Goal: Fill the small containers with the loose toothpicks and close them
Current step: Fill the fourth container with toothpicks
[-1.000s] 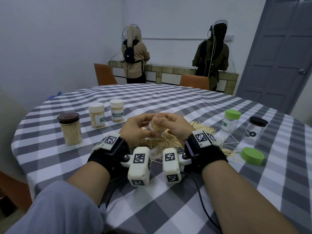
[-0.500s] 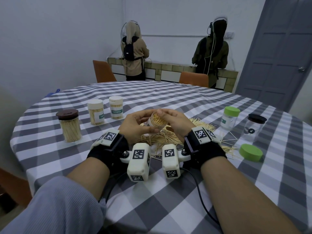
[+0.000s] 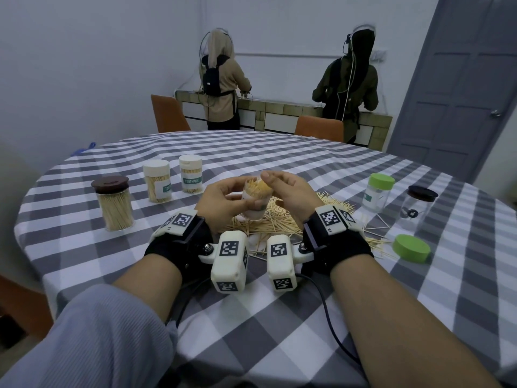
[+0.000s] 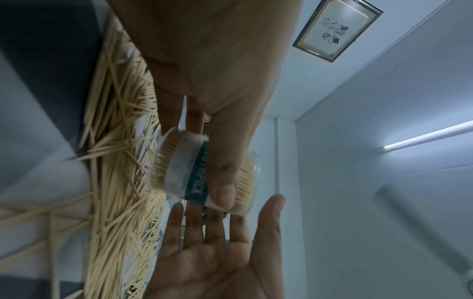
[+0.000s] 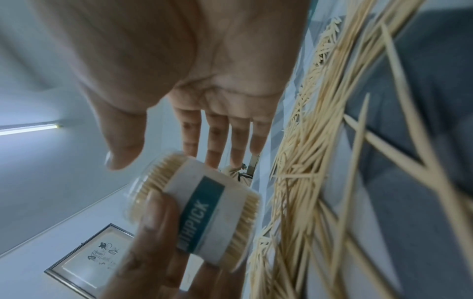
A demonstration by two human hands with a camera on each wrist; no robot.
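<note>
My left hand (image 3: 223,200) grips a small clear toothpick container (image 3: 256,196) with a white and teal label, held just above the table. It has no lid and is packed with toothpicks. My right hand (image 3: 285,189) is beside it with fingers straight and thumb near the rim, holding nothing. Under both hands lies the pile of loose toothpicks (image 3: 279,222). In the left wrist view my left hand (image 4: 220,161) has its thumb across the container (image 4: 189,172). In the right wrist view my right hand (image 5: 194,129) is spread above the container (image 5: 204,212) and the pile (image 5: 320,161).
On the checked tablecloth (image 3: 279,317) at left stand a full brown-lidded jar (image 3: 113,203) and two white-lidded containers (image 3: 157,180) (image 3: 190,175). At right are a green-lidded container (image 3: 377,193), a black-lidded jar (image 3: 418,203) and a loose green lid (image 3: 411,247). Two people stand at the far counter.
My left hand has raised the container and set it more upright. My right hand has come off the container's mouth and now lies open beside it.
</note>
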